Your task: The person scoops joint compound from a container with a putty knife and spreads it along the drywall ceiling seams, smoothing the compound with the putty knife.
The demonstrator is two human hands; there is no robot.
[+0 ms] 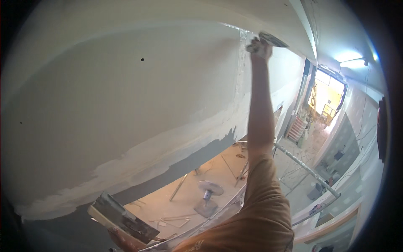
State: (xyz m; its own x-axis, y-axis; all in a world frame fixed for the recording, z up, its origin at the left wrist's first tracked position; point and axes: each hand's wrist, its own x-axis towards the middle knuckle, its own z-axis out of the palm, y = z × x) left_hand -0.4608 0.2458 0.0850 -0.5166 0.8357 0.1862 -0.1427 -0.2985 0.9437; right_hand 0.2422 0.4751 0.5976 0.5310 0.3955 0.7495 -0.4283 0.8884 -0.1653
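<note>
My right arm reaches up to the top of the wall. Closed around the grip of a plastering trowel [275, 40], my right hand [260, 49] is at the line where the wall meets the ceiling. A pale vertical seam of filler [240, 63] runs down the wall [163, 92] just left of that hand. At the lower left my left hand [121, 241], partly cut off by the frame edge, holds up a rectangular plastering board [126, 220]. Its dark face is smeared with grey compound. My left fingers are mostly hidden beneath it.
A metal scaffold rail [306, 168] slopes down at the right. Far below, a pedestal fan [206, 197] stands on the floor, with loose strips [174, 219] nearby. A lit tube lamp [353, 64] hangs above a bright doorway [327, 94]. Cables [366, 109] dangle along the right wall.
</note>
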